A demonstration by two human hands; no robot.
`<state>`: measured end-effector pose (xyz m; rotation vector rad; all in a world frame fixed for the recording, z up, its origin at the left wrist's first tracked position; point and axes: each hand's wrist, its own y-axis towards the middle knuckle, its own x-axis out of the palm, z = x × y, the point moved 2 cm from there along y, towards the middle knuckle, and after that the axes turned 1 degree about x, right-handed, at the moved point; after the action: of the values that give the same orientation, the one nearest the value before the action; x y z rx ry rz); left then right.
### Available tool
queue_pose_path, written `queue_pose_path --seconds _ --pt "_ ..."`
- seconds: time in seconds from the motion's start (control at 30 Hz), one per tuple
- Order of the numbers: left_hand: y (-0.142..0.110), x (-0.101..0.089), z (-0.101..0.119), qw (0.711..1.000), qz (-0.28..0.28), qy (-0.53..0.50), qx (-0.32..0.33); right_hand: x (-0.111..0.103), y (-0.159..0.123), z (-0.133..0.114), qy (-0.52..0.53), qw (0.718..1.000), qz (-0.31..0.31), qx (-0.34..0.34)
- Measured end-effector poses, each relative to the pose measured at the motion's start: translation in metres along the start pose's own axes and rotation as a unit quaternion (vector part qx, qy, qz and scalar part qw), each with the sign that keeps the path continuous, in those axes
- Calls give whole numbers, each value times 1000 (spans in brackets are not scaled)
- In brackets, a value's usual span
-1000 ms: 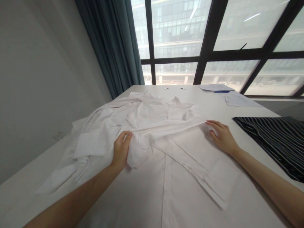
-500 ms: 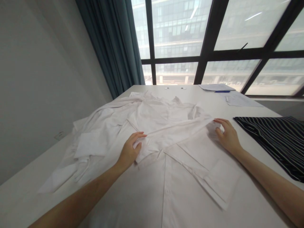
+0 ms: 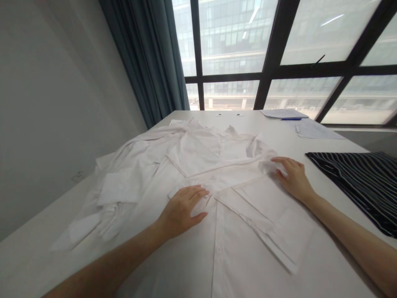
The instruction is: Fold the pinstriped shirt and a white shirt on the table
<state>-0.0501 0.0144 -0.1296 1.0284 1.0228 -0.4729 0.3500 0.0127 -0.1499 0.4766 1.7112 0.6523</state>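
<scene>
A white button-up shirt (image 3: 201,256) is spread over the table, its placket running toward me. Across it lies a folded sleeve (image 3: 242,171); the other sleeve's end (image 3: 285,244) slants down at the right. My left hand (image 3: 184,211) rests over the near left part of the folded sleeve, thumb apart from the fingers. By the right end of that fold is my right hand (image 3: 291,176), its fingertips on the fabric and a gap between thumb and fingers. Both hands look open.
More white clothing (image 3: 120,186) lies rumpled at the left. A black striped cloth (image 3: 356,178) lies folded at the right. Papers (image 3: 319,130) and a blue pen (image 3: 290,119) sit at the far right of the white table (image 3: 248,124), near the window.
My left hand has moved right and nearer to me, onto the fold. My right hand has shifted slightly left. The fold's raised upper edge has settled lower and flatter.
</scene>
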Motion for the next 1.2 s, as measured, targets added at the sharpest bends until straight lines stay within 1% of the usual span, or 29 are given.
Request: queue_pose_path --seconds 0.1,0.23,0.37,0.5,0.57,0.63,0.67,0.7,0.73,0.8,0.87,0.9,0.93,0.97,1.03,1.13,1.2 --pt "-1 3 -5 999 33 5 -8 0 0 0 -15 1000 -3 -11" --pt "-2 3 -10 997 72 19 10 1 0 1 -16 1000 -9 -2" --pt "0 -7 -7 992 121 16 27 2 0 3 -7 1000 -12 6" --pt "0 -20 0 981 185 -6 65 3 -1 4 4 1000 -18 11" --pt "-3 -23 4 976 196 -25 86 3 0 4 9 1000 -20 12" --pt "-6 -22 6 976 177 -79 97 2 0 3 13 1000 -21 15" --pt "-8 -21 6 975 162 -121 89 2 0 3 15 1000 -21 17" --pt "-8 -20 3 972 150 -170 64 2 1 3 18 999 -22 18" --pt "-8 -19 -1 965 145 -219 19 2 1 3 21 999 -24 19" --pt "-6 -18 -14 936 167 -288 -110 3 1 3 21 999 -30 20" --pt "-3 -15 -30 902 198 -304 -234 4 1 4 12 999 -35 19" --pt "-2 -13 -37 891 202 -298 -275 4 1 4 6 999 -36 19" --pt "0 -11 -43 887 196 -290 -301 4 0 5 2 999 -37 19" --pt "1 -8 -48 889 180 -281 -314 5 0 5 0 999 -38 19" --pt "2 -3 -52 909 135 -246 -306 5 0 5 3 999 -38 22" --pt "2 1 -47 951 88 -168 -245 4 1 5 6 999 -39 24" --pt "2 -1 -42 965 85 -129 -213 4 1 4 6 999 -41 22"
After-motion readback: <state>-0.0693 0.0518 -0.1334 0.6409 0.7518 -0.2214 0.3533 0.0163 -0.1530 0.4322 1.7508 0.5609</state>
